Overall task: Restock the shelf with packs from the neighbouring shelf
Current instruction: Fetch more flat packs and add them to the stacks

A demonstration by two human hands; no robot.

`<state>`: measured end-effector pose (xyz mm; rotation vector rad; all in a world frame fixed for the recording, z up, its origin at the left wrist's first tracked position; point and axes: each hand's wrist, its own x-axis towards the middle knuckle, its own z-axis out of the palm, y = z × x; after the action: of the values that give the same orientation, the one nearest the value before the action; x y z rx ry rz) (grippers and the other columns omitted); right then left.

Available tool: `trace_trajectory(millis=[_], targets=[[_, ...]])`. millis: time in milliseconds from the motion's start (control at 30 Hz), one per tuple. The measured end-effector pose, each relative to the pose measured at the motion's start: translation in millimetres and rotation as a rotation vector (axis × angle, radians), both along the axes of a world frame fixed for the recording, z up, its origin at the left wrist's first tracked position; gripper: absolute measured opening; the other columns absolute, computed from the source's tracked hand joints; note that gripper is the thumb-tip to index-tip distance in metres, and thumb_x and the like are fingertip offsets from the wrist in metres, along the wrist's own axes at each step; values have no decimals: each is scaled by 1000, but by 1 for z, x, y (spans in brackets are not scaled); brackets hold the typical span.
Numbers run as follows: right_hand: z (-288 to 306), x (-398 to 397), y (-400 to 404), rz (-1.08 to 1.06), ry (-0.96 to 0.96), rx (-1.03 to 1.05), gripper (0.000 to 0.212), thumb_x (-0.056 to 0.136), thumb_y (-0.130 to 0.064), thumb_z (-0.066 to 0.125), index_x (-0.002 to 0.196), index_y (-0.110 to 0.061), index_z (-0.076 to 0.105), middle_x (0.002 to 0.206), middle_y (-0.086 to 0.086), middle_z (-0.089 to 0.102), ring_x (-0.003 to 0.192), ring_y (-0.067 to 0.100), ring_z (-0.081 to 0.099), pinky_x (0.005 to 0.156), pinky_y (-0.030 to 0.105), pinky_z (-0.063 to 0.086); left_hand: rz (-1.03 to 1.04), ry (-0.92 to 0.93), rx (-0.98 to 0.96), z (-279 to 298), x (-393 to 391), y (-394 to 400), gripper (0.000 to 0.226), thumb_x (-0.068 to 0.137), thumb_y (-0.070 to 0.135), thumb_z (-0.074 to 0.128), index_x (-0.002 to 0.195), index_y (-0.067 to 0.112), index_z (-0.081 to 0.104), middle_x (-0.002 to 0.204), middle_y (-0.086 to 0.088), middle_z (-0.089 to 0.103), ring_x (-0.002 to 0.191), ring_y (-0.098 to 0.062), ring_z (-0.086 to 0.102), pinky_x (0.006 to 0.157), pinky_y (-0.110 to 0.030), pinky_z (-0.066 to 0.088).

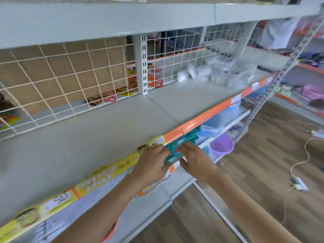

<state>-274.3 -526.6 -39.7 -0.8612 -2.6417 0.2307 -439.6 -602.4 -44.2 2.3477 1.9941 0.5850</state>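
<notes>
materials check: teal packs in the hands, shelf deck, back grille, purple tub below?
Teal packs: likely thin plastic film, glossy and crinkled; blur leaves it open.
Shelf deck: probably painted sheet metal, matte pale grey, flat with a panel seam.
Back grille: coated wire in a white square mesh.
Purple tub: moulded plastic, smooth and slightly translucent.

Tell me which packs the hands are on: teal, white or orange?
The teal packs, under the shelf edge; both hands touch them. White packs sit far right.
</notes>
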Motion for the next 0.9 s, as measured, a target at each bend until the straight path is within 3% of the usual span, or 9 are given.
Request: trace_trajectory(millis=[167, 333, 467, 567, 700, 800, 900], targets=[[-12, 54, 35, -59, 18, -60, 38, 71, -21, 44, 101, -10, 64, 95, 8, 64, 87, 30, 62, 70, 37, 53, -41, -60, -35, -13, 50, 45, 34, 73, 33, 44, 90, 15, 66, 87, -4, 59, 84, -26, 58, 69, -35, 52], [-6, 76, 82, -124, 113, -35, 32, 66, -9, 58, 97, -5, 64, 91, 11, 63, 78, 33, 61, 61, 38, 53, -14, -84, 14, -4, 57, 107, 28, 75, 24, 51, 96, 12, 66, 96, -3, 59, 92, -25, 56, 78, -37, 48], [-7, 86, 133, -117, 98, -20, 32, 67, -8, 57, 98, -5, 65, 91, 11, 64, 78, 33, 62, 59, 39, 54, -12, -75, 9, -8, 61, 168, 28, 74, 22, 53, 97, 12, 66, 95, -2, 60, 87, -25, 56, 74, -37, 49], [-1, 99, 187, -137, 78, -5, 31, 67, -10, 56, 96, -5, 65, 89, 9, 64, 77, 32, 63, 58, 36, 54, -20, -102, -6, -11, 73, 219, 33, 74, 26, 43, 95, 14, 66, 90, -3, 60, 80, -27, 58, 68, -37, 51], [10, 117, 256, -164, 36, 12, 30, 70, -11, 58, 100, -9, 64, 94, 6, 64, 82, 30, 62, 63, 34, 53, -1, -140, -37, -9, 91, 278, 35, 74, 26, 43, 98, 15, 65, 93, -2, 60, 84, -27, 58, 73, -36, 51], [6, 120, 292, -225, 114, -17, 30, 73, -11, 52, 101, -9, 63, 95, 6, 63, 84, 28, 60, 68, 26, 43, -13, -132, -64, -4, 95, 315, 34, 77, 31, 40, 93, 16, 66, 88, -1, 62, 83, -26, 57, 75, -36, 50], [-9, 116, 311, -125, 135, -71, 29, 73, -7, 54, 100, -10, 62, 92, 6, 61, 81, 27, 59, 70, 26, 43, 20, -140, -69, -5, 94, 337, 34, 78, 33, 44, 91, 12, 67, 85, -3, 65, 82, -27, 59, 73, -37, 52]])
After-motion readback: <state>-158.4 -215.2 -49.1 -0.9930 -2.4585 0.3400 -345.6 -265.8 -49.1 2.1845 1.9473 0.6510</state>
